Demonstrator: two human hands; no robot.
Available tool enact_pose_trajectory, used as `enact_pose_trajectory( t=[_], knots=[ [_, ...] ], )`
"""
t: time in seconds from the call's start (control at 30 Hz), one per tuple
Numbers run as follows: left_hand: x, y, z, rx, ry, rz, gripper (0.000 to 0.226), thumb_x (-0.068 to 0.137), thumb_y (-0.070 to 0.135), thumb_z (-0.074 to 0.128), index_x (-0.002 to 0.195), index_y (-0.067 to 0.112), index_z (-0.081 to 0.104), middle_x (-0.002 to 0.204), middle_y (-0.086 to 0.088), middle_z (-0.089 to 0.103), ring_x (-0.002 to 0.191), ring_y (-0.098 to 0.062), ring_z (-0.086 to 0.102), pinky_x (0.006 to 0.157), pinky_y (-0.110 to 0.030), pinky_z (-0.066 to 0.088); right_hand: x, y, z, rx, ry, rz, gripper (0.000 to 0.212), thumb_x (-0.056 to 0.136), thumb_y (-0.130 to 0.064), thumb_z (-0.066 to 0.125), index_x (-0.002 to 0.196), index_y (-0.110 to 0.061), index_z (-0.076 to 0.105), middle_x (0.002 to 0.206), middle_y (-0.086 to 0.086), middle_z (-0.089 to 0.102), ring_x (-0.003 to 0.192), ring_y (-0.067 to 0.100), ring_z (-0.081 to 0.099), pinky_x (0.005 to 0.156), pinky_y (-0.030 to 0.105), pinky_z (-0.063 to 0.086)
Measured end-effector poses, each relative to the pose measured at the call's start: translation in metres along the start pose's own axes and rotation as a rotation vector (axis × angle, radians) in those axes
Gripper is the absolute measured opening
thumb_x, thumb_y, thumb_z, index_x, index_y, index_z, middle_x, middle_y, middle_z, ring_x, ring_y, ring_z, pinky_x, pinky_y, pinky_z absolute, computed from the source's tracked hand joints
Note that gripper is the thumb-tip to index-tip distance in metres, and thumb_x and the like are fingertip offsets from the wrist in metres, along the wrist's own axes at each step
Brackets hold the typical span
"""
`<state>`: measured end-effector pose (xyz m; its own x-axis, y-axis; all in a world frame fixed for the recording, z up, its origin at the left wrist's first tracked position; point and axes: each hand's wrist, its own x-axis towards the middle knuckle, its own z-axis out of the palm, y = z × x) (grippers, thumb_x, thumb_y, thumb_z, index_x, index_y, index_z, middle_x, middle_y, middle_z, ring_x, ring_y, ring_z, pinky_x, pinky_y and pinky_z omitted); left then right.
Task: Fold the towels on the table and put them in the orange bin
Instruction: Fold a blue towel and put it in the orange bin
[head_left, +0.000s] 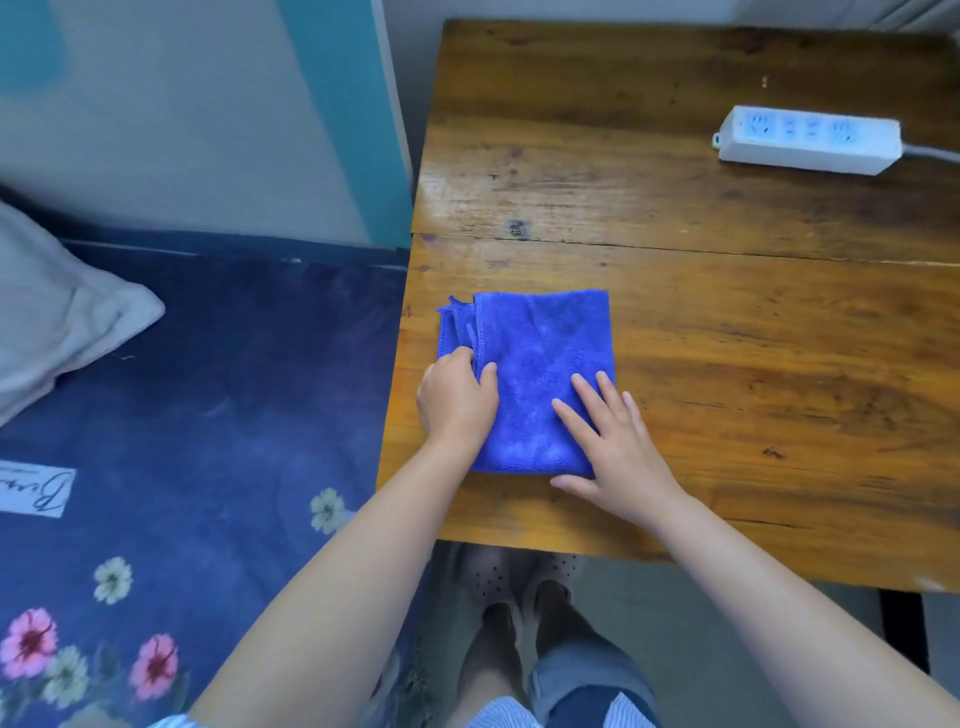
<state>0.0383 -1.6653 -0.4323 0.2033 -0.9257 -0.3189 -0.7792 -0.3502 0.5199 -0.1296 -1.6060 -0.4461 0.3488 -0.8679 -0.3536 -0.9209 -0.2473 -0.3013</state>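
A blue microfibre towel (540, 374), folded into a rough rectangle, lies flat on the wooden table (727, 332) near the table's 7 o'clock corner, close to the left edge and the near edge. At the towel's 10 o'clock corner several layered hems are fanned out and not aligned with the top layer. The left hand (457, 400) sits on the towel's 8 o'clock side; its fingers are curled and the thumb and fingertips pinch the stacked edge of the layers there. The right hand (618, 447) rests at the towel's 4 o'clock corner, palm down, fingers straight and spread, pressing the cloth flat against the table; the outer fingers overhang the towel's right edge and the thumb lies on the bare wood just past the near edge. A white power strip (810, 140) lies toward the table's 2 o'clock area, well apart from the towel, with its cable leaving the view at 3 o'clock. At 9 o'clock from the table stands a bed covered by a dark blue floral sheet (208, 415), with a pale pillow (57, 306) at its far left. Below the table's near edge, at 6 o'clock, the person's feet in perforated slippers (514, 577) stand on the floor.
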Motion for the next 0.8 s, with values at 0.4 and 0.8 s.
enact_pose_trajectory(
  t=[0.4, 0.8],
  knots=[
    [0.012, -0.039, -0.004, -0.085, 0.05, -0.081, 0.026, 0.095, 0.022, 0.042, 0.092, 0.0, 0.055, 0.099, -0.019, 0.06, 0.091, -0.032, 0.052, 0.068, -0.032, 0.034, 0.011, -0.026, 0.018, -0.081, -0.027, -0.045, 0.068, 0.088, -0.051, 0.045, 0.145, -0.026, 0.018, 0.156, 0.007, -0.004, 0.142, 0.033, -0.01, 0.114, 0.048, -0.01],
    [0.043, -0.019, -0.008, -0.373, -0.031, 0.039, 0.007, 0.087, 0.019, 0.057, 0.087, 0.012, 0.056, 0.065, 0.011, 0.042, 0.073, -0.016, 0.044, 0.054, -0.02, 0.029, 0.008, -0.016, 0.018, -0.144, -0.112, -0.056, 0.069, 0.089, -0.049, 0.042, 0.146, -0.03, 0.007, 0.156, 0.001, -0.012, 0.143, 0.025, -0.015, 0.114, 0.045, -0.012]
  ],
)
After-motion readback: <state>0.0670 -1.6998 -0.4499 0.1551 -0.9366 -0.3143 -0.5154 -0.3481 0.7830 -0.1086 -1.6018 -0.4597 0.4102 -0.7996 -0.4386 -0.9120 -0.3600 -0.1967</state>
